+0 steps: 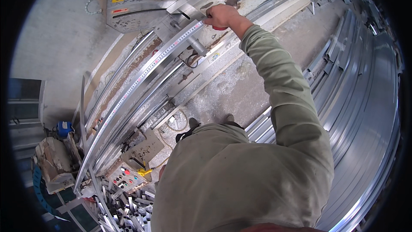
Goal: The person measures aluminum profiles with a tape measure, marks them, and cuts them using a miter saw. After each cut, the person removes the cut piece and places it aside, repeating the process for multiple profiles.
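Reaching far forward, right hand (221, 16), fingers closed on red handle (220, 28), beside measuring scale (148, 66), left hand unseen.

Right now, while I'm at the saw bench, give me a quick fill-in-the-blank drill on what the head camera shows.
1. The right hand grips a ____ object at the far end of the measuring tape.
2. The tape runs along a long ____ profile on the bench.
3. The control panel with coloured buttons sits at the ____ of the picture.
4. The sleeve on the outstretched arm is ____.

Missing words: red; aluminium; lower left; green
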Motion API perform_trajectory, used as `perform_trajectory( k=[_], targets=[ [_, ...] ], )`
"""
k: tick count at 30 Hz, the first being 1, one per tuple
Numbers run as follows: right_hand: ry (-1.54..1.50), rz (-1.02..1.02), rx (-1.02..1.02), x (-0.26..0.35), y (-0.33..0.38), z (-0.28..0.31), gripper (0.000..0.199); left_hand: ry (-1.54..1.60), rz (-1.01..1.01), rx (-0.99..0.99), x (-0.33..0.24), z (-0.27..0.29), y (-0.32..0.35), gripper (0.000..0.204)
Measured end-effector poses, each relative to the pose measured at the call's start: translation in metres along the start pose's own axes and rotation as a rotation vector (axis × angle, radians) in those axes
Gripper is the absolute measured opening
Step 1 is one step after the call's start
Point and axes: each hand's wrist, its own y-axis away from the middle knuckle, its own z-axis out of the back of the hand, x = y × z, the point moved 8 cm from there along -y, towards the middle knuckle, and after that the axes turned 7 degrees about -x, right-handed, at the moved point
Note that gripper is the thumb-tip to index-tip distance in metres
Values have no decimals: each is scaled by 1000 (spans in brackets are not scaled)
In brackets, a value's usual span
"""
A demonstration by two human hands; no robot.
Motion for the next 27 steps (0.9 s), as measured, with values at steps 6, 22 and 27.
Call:
perform_trajectory(
  k=[6, 22, 27],
  targets=[
    [-48, 44, 35, 7, -10, -7, 48, 8, -55, -36, -8, 11, 6, 49],
    [-173, 190, 42, -14, -35, -21, 47, 2212, -101, -523, -345, 193, -199, 70],
    [-160, 206, 50, -2, -38, -26, 44, 2370, -112, -556, -313, 185, -249, 28]
  ],
)
